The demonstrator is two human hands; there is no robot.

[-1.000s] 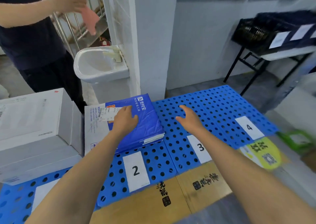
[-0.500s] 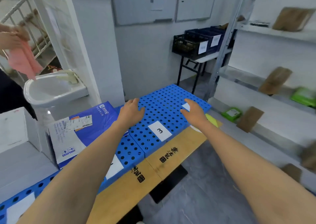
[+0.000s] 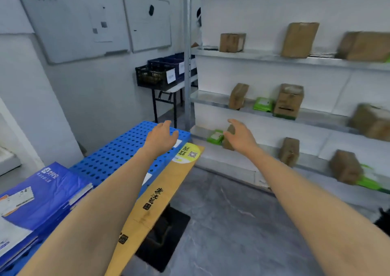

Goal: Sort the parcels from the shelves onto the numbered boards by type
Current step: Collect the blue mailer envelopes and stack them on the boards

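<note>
Both my arms stretch forward toward the metal shelves (image 3: 295, 59) on the right. My left hand (image 3: 161, 137) hovers open over the far end of the blue perforated boards (image 3: 114, 155). My right hand (image 3: 239, 136) is open too, just in front of a green parcel (image 3: 214, 137) and a brown box (image 3: 230, 130) on the lowest shelf; it touches neither. A blue flat parcel (image 3: 48, 191) with a white label lies on the boards at the lower left. More brown boxes (image 3: 299, 39) and green parcels (image 3: 263, 104) stand on the shelves.
A wooden table edge (image 3: 156, 199) with black characters runs under the boards. Black and blue crates (image 3: 160, 73) sit on a small table behind. Whiteboards (image 3: 84, 20) hang on the wall. Grey floor (image 3: 221, 223) lies between the table and the shelves.
My view has swung right from the boards to the shelves. My left hand has left the blue parcel, and both hands have moved forward toward the lowest shelf.
</note>
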